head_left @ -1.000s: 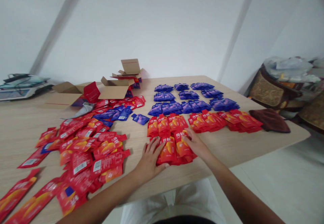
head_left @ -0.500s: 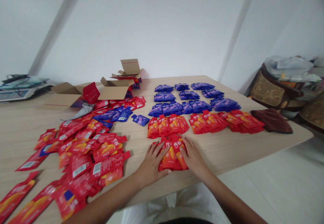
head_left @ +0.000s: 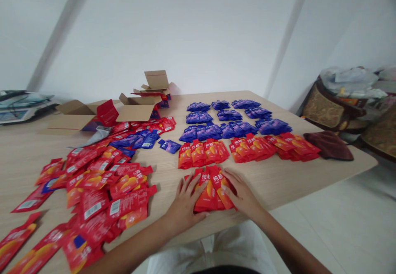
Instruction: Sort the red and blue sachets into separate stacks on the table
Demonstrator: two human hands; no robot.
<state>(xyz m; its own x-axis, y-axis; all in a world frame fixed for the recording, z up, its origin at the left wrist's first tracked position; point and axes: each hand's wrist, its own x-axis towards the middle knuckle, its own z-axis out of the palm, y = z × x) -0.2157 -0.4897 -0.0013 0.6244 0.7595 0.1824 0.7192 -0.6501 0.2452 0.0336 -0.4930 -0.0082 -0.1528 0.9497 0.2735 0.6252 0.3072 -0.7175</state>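
Note:
In front of me at the table's near edge lies a small stack of red pouches (head_left: 208, 191) with orange fruit pictures. My left hand (head_left: 187, 197) rests over the stack's left side, fingers spread and its thumb along the near edge. At the right side, my right hand (head_left: 243, 193) touches the stack with fingers stretched out and the thumb on the top pouch. Its underside is hidden. Just beyond lie fanned groups of red pouches (head_left: 202, 153), with rows of blue-purple pouches (head_left: 201, 133) behind them.
A loose heap of red pouches (head_left: 95, 208) with some blue ones covers the table's left side. Open cardboard boxes (head_left: 136, 113) stand behind it. One blue pouch (head_left: 169, 146) lies apart. A dark red cloth (head_left: 329, 146) is at the right, near a chair (head_left: 324, 107) with plastic bags.
My right hand has shifted slightly right and the right-hand pouches of the stack have spread a little that way. My left hand stays on the stack. The camera view has turned slightly.

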